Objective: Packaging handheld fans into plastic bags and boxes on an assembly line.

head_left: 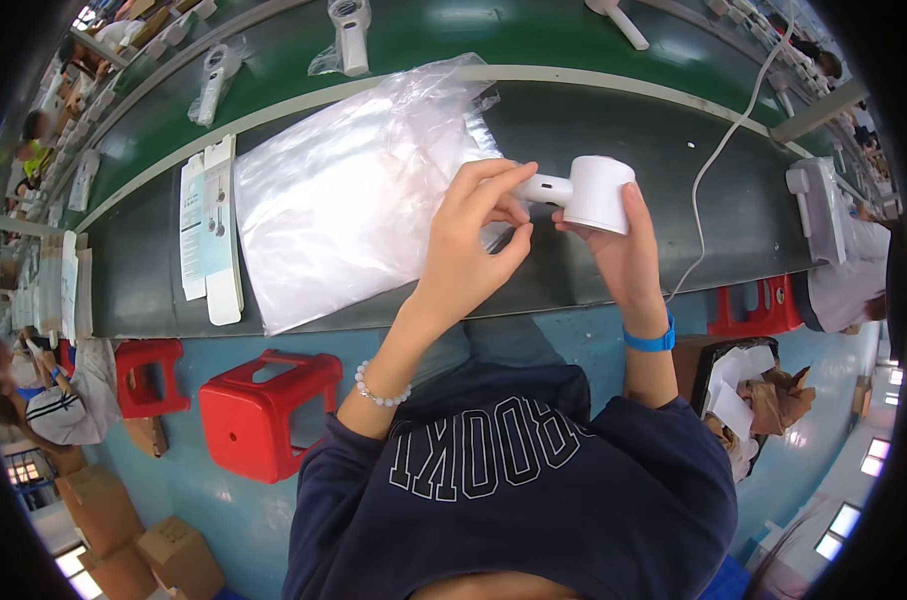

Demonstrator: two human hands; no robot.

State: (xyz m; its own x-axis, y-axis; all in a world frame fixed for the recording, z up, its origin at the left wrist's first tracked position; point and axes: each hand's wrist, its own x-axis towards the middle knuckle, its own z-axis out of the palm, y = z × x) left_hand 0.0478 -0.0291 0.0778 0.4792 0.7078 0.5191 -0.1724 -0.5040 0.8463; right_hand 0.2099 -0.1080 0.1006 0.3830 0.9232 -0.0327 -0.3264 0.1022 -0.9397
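Clamped on the device (579, 190) by its white head (603, 185) with the right hand (635, 248), up over the desk (613, 115), just right of the plastic (333, 200)! And with the left hand (468, 218) bent at the handle (546, 188), can't tell if gripping.

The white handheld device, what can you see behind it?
Behind the white handheld device, the dark workbench shows around its edges. Part of the right hand shows below its round body; whatever sits directly behind that body is covered and can't be seen.
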